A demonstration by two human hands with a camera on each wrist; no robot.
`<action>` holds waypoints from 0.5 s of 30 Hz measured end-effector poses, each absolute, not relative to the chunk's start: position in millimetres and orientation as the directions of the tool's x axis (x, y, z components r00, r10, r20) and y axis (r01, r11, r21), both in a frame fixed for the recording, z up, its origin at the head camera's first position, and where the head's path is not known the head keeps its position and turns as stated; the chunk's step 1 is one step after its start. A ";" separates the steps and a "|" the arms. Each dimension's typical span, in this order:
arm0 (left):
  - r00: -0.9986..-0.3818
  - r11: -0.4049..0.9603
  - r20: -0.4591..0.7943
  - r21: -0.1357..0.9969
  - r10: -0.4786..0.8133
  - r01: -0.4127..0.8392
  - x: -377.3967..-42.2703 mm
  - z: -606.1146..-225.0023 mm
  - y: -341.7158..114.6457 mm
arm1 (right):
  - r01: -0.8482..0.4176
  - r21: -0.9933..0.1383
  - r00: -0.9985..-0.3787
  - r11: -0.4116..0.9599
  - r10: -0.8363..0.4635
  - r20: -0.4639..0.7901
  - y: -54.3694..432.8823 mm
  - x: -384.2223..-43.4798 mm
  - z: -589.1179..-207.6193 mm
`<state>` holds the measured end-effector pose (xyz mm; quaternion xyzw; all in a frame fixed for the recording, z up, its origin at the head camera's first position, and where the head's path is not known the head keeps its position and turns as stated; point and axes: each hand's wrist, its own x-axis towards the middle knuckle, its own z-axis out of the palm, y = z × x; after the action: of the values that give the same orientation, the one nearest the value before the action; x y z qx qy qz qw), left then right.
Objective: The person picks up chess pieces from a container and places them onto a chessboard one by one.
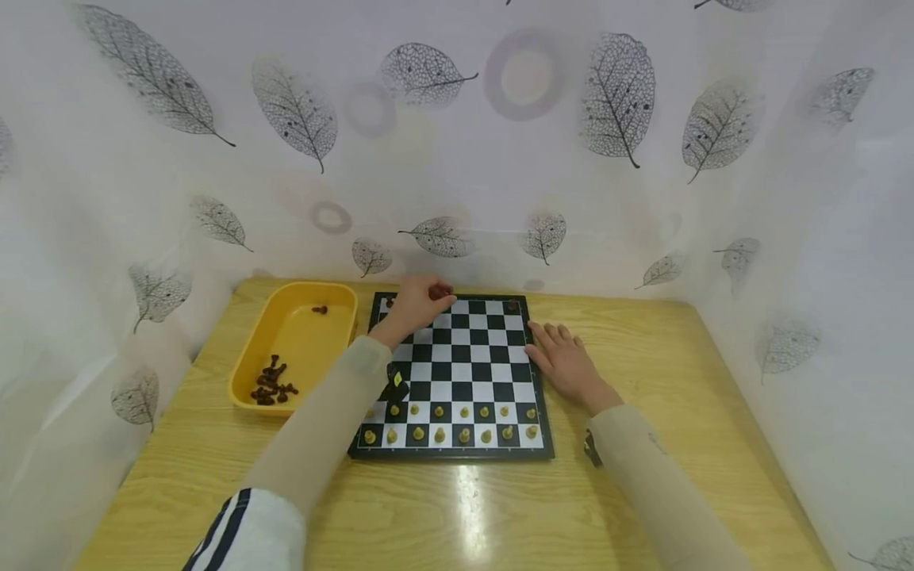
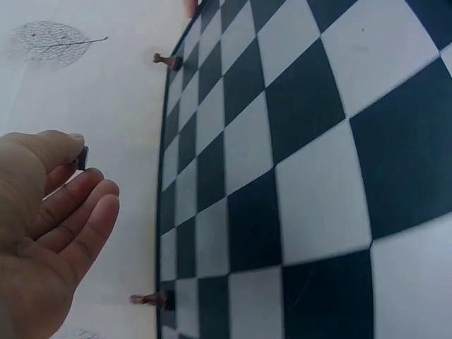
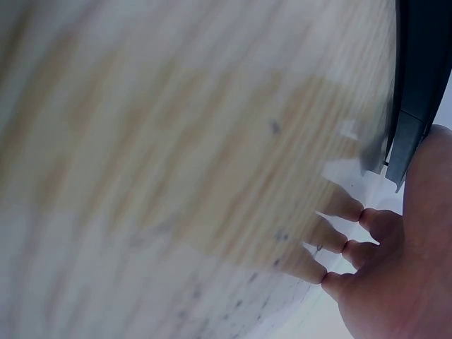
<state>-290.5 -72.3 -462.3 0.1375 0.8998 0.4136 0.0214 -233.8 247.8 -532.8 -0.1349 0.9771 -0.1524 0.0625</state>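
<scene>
My left hand (image 1: 416, 303) is over the far edge of a chessboard (image 1: 460, 349), left of its middle. Its thumb and fingers pinch a small dark brown chess piece (image 2: 83, 158), mostly hidden by the fingertips. Two other brown pieces stand at the far row's ends, one in the right corner (image 1: 512, 304), the other (image 1: 389, 302) in the left. Along the near side are two rows of pale yellow pieces (image 1: 439, 434). My right hand (image 1: 567, 361) lies with extended fingers by the board's right edge, fingertips at the rim.
Left of the board sits a yellow tray (image 1: 307, 333) with a heap of brown pieces (image 1: 271, 385) near its front and a loose one (image 1: 320, 309) at the back. Everything is on a wooden table (image 1: 621, 317), with a leaf-patterned curtain (image 1: 457, 174) behind and at the sides.
</scene>
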 end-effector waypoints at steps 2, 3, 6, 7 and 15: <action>-0.958 0.611 0.084 0.754 0.275 0.242 -293.5 -469.1 -68.5 | -0.243 -0.313 -0.956 0.918 -0.281 -0.083 248.2 -233.7 -532.8; -0.955 0.607 0.093 0.753 0.281 0.252 -295.3 -473.0 -66.8 | -0.242 -0.313 -0.956 0.918 -0.281 -0.084 248.4 -233.5 -533.0; -0.946 0.599 0.128 0.747 0.298 0.290 -298.6 -481.2 -62.0 | -0.244 -0.314 -0.956 0.917 -0.283 -0.083 249.1 -233.6 -534.6; -0.944 0.597 0.133 0.746 0.302 0.296 -298.9 -482.0 -60.0 | -0.246 -0.310 -0.955 0.918 -0.284 -0.083 249.2 -233.5 -535.5; -0.949 0.610 0.054 0.754 0.311 0.243 -300.8 -472.8 -38.2 | -0.251 -0.306 -0.957 0.918 -0.284 -0.066 248.2 -233.6 -536.1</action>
<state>-300.8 -38.2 -472.8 0.1544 0.8962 0.4138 0.0412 -233.6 248.2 -536.1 -0.1368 0.9778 -0.1489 0.0543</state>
